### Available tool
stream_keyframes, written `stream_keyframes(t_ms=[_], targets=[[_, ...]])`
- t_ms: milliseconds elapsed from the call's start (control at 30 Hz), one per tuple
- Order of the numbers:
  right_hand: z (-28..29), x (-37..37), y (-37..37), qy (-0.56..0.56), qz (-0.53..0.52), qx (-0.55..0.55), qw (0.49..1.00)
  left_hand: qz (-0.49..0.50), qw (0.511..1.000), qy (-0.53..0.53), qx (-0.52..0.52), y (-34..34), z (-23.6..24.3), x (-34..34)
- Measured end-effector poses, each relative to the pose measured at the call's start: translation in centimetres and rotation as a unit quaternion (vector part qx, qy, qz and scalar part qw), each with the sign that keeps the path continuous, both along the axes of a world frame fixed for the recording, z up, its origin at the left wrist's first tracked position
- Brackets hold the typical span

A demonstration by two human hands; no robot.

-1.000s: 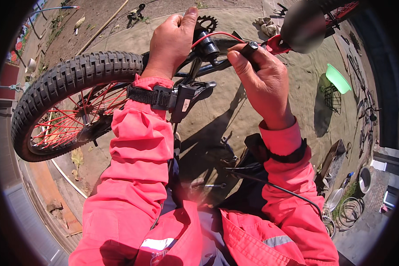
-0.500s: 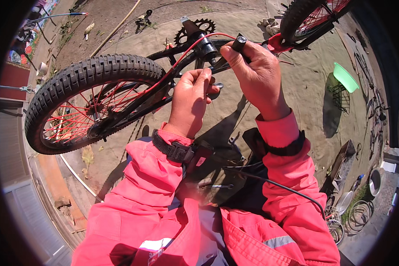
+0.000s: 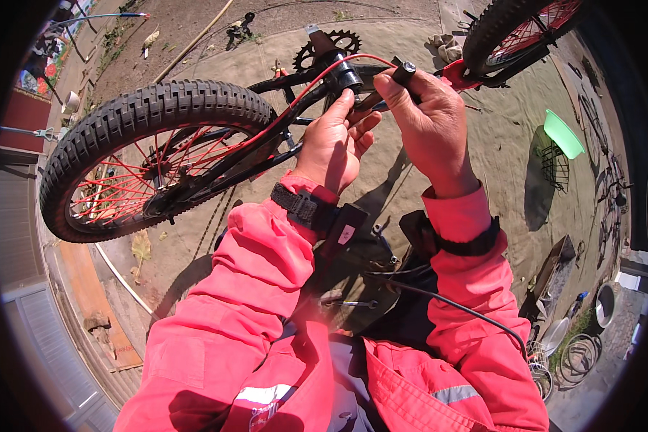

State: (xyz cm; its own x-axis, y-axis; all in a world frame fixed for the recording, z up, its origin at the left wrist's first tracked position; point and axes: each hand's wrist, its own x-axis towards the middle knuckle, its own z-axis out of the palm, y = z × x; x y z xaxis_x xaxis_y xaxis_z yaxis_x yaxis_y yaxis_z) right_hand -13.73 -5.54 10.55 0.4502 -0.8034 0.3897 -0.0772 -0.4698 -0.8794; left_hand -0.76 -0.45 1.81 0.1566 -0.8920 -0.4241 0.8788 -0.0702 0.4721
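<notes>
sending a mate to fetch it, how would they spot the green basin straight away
Start at the bike, then look right, past the right hand. Beside a black wire basket is the green basin, its solid, bright green wall setting it apart from that dark, open wirework.

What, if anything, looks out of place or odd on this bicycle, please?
The black chainring beyond the left hand looks odd: I can see no chain around it. No spill shows.
</notes>
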Motion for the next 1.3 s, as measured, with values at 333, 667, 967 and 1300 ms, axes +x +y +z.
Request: stream_keyframes(t_ms=[333, 667, 967, 1300], targets=[[0.1, 0.0, 0.0, 0.044, -0.031, -0.045, 0.998, 0.03, 0.999, 0.039, -0.005, -0.6, -0.4, -0.3], [0.2, -0.1, -0.1, 0.033, -0.009, -0.015, 0.999, 0.055, 0.998, 0.039, -0.005, -0.7, -0.2, -1.4], [0.2, -0.2, -0.1, 0.022, -0.01, 0.023, 0.999, 0.039, 0.993, 0.1, -0.041, -0.9, -0.6, -1.3], [0.2, -0.1, 0.0, 0.034, -0.017, -0.017, 0.999, 0.107, 0.988, -0.102, 0.048, -0.8, 0.4, -1.1]])
